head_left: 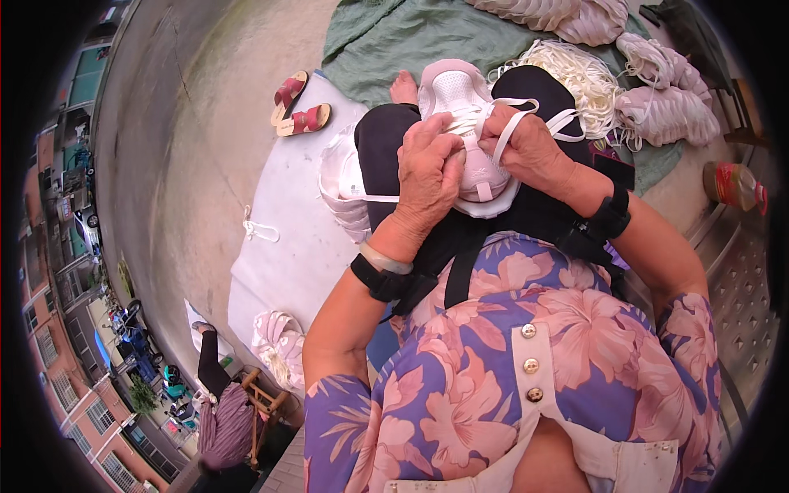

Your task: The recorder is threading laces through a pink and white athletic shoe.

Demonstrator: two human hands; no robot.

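Observation:
A pale pink and white sneaker rests between my thighs, its toe pointing away from me and its heel towards my belly. White flat shoelaces run through its eyelets, with loops rising over the right side. My left hand is closed at the lacing's left edge, fingers bent over the shoe; what the fingertips pinch is partly hidden. On the other side, my right hand pinches a lace near the tongue. More pale shoes lie beside my left thigh, a white strap or lace stretching from them towards my left wrist.
A heap of white laces lies beyond my right knee, beside bundled pink shoes on green cloth. Red sandals stand on a white sheet. A bottle is at right. Another person sits lower left.

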